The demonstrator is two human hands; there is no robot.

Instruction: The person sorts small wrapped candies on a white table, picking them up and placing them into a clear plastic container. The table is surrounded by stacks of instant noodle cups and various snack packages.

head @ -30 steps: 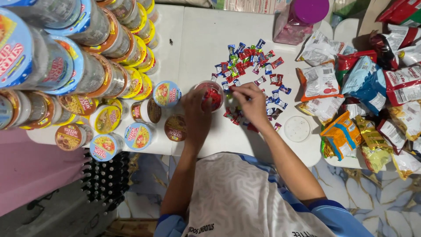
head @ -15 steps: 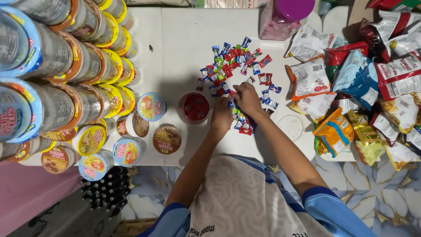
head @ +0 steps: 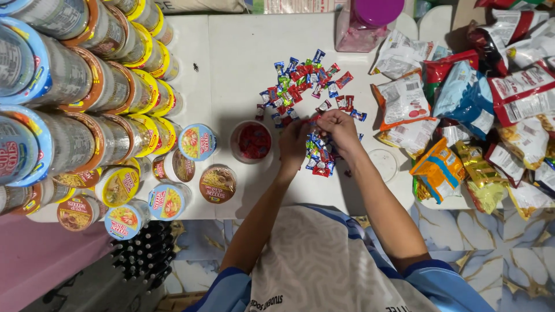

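Both hands meet over scattered wrapped candies [head: 306, 86] beside a small clear tub [head: 252, 141].
Left hand [head: 293, 145] and right hand [head: 338, 128] pinch candies together; whether either grips one, I cannot tell.

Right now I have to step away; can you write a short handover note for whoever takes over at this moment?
Left hand and right hand: both over the pile of small wrapped sweets in red, blue and green, fingers together on sweets at its near edge; the exact grip is too small to tell.
Small round clear tub: on the white table, left of the hands, open, red sweets inside.
Round clear lid: flat on the table, right of the hands.
Done: some sweets in the tub.
Left: most sweets loose; lid off.
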